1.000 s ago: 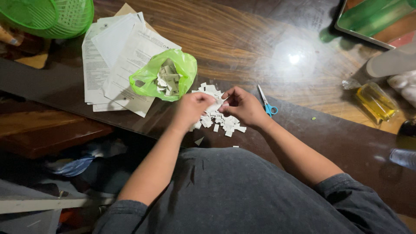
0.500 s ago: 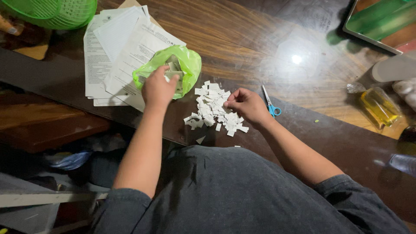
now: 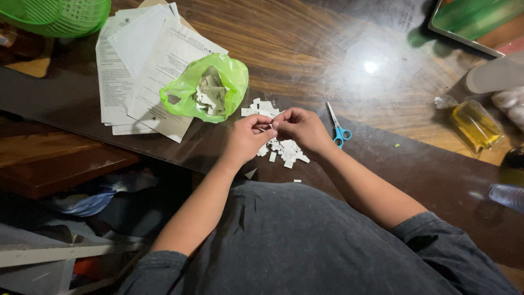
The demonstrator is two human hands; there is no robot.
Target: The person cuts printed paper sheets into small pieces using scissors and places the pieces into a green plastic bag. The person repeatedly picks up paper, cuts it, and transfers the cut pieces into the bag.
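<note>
A heap of small white paper pieces [image 3: 284,150] lies on the glossy wooden table [image 3: 305,49] in front of me. My left hand [image 3: 246,137] and my right hand [image 3: 299,128] meet over the heap, fingertips pinched together on a paper piece. Just left of the heap sits an open green plastic bag [image 3: 229,76] with several paper pieces inside. Blue-handled scissors [image 3: 337,127] lie right of my right hand.
Printed paper sheets [image 3: 136,65] lie under and behind the bag. A green mesh basket [image 3: 60,16] is at the far left corner. A yellow liquid bottle [image 3: 476,124] and a framed mirror [image 3: 475,24] stand at the right. The table's dark front edge [image 3: 426,175] runs diagonally.
My left hand came back from the green bag to the heap and now meets my right hand over the paper pieces.
</note>
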